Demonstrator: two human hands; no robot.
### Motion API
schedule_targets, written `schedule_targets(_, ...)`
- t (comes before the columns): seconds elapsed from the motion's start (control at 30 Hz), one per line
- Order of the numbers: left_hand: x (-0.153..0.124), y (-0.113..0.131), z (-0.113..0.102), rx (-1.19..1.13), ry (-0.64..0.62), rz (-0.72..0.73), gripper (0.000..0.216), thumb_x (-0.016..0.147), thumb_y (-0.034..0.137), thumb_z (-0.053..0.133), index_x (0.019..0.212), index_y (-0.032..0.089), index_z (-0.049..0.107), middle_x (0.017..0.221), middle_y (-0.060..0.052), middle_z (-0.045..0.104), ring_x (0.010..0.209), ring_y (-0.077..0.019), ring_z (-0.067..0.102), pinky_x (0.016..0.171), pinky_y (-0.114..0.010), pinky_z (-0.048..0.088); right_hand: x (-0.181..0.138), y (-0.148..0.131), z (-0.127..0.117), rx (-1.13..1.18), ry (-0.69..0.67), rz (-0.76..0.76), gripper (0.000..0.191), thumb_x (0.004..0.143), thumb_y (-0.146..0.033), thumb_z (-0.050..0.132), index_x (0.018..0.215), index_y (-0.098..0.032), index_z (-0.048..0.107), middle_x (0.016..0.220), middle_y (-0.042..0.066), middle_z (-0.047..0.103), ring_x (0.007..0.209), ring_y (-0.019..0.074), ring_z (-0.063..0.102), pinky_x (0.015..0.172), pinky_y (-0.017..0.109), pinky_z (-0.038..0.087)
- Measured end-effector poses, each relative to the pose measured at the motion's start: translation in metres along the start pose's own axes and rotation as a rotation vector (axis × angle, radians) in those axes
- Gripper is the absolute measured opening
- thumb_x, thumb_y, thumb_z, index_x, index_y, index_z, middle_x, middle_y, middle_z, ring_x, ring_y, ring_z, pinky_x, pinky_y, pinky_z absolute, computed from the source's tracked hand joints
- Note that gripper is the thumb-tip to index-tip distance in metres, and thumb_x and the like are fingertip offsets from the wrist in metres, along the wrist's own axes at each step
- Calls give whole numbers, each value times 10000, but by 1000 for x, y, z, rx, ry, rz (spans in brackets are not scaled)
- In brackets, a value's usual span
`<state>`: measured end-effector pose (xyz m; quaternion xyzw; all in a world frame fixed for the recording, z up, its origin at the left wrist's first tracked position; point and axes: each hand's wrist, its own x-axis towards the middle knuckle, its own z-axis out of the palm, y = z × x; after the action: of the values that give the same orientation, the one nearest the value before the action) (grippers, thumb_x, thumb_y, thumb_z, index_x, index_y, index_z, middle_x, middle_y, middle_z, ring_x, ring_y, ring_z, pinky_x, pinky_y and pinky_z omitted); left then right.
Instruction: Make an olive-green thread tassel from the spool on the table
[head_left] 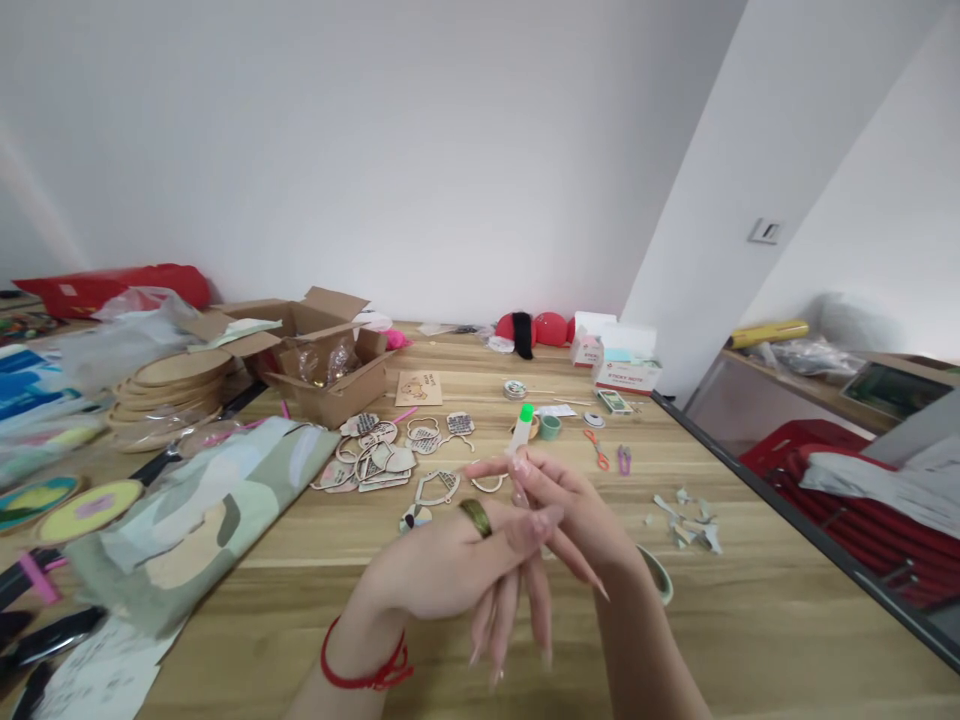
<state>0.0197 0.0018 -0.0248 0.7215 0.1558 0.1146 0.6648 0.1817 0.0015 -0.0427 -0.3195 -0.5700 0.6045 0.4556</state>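
Observation:
My left hand (450,570), with a red string bracelet (364,680) at the wrist, is held over the table and touches my right hand (566,495). A shiny olive-green band (475,517) lies at the base of its thumb. The left fingers stretch downward, and its thumb rests against the right hand. My right fingers are spread, overlapping the left ones. Nothing shows in either hand, though the overlap hides part of the fingers. Just behind the fingertips stands a glue stick (523,428) with a green cap. Cut wooden shapes (437,487) lie beyond the left hand.
Torn pale scraps (690,525) and a green-rimmed oval piece (656,575) lie at right. Orange scissors (596,450), a green tape roll (550,428) and sticky-note boxes (628,372) are farther back. A cardboard box (330,395) and folded patterned fabric (202,510) are at left.

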Motion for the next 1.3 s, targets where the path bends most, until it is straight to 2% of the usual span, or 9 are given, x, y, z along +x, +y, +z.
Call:
schedule_targets(0.13, -11, 3, 0, 62, 342, -48, 542, 967, 558, 322, 1163, 146, 614, 777, -73, 705, 469, -89, 624, 405, -145, 457, 6, 3, -7, 52, 61, -44, 422, 941, -497, 505, 1057, -130, 677, 410, -119, 249, 378, 60, 143, 394, 216, 121)
schedule_targets(0.3, -18, 5, -2, -57, 422, 49, 473, 963, 558, 337, 1054, 158, 570, 599, -1, 612, 403, -99, 569, 346, -150, 403, 14, 3, -16, 301, 102, -59, 337, 862, -448, 628, 703, -167, 531, 518, -93, 412, 357, 25, 111, 357, 210, 114)
schedule_targets(0.5, -11, -6, -4, -394, 165, 348, 659, 918, 667, 309, 597, 137, 534, 438, -39, 540, 298, -93, 473, 286, -166, 311, 24, 15, -12, 196, 169, -57, 451, 844, -526, 606, 633, -205, 371, 500, -112, 302, 373, 33, 141, 374, 199, 149)
schedule_targets(0.63, -1, 0, 4, -753, -1, 646, 662, 964, 611, 167, 702, 198, 613, 345, 11, 464, 223, -99, 376, 257, -177, 274, 26, 28, 1, 19, 138, 13, 414, 883, -497, 582, 645, -184, 455, 483, -85, 413, 385, 40, 265, 380, 188, 169)
schedule_targets(0.77, -1, 11, -2, -940, 476, 751, 443, 1009, 469, 257, 955, 292, 659, 500, 34, 528, 418, -100, 537, 369, -163, 421, 20, 28, 8, -169, 15, 99, 303, 835, -351, 686, 645, -164, 542, 446, -75, 480, 383, 51, 370, 378, 176, 231)
schedule_targets(0.9, -5, 9, -22, -611, 807, 873, 427, 987, 486, 336, 986, 237, 684, 713, -33, 633, 816, -186, 644, 762, -330, 533, 7, 18, -1, -347, -196, 137, 278, 870, -360, 647, 688, -171, 556, 457, -80, 490, 390, 53, 396, 408, 171, 307)
schedule_targets(1.03, -6, -3, -34, -232, 879, 675, 583, 957, 580, 323, 789, 156, 687, 658, -55, 620, 693, -180, 585, 735, -313, 472, -7, 8, -15, -245, -307, 121, 264, 853, -390, 669, 746, -170, 573, 498, -80, 486, 397, 46, 375, 392, 167, 295)
schedule_targets(1.2, -2, -13, -30, 64, 514, 292, 811, 915, 692, 73, 772, 140, 649, 690, -69, 625, 662, -173, 569, 664, -303, 446, -14, 4, -27, -109, -185, -9, 226, 842, -351, 696, 792, -139, 639, 508, -66, 468, 400, 41, 347, 374, 166, 263)
schedule_targets(1.3, 2, -15, -23, 272, 294, 133, 793, 876, 754, 131, 709, 150, 619, 648, -57, 614, 619, -157, 557, 643, -292, 453, -14, 4, -29, -77, -168, -67, 230, 858, -358, 677, 807, -134, 663, 483, -66, 451, 388, 40, 313, 363, 166, 234)
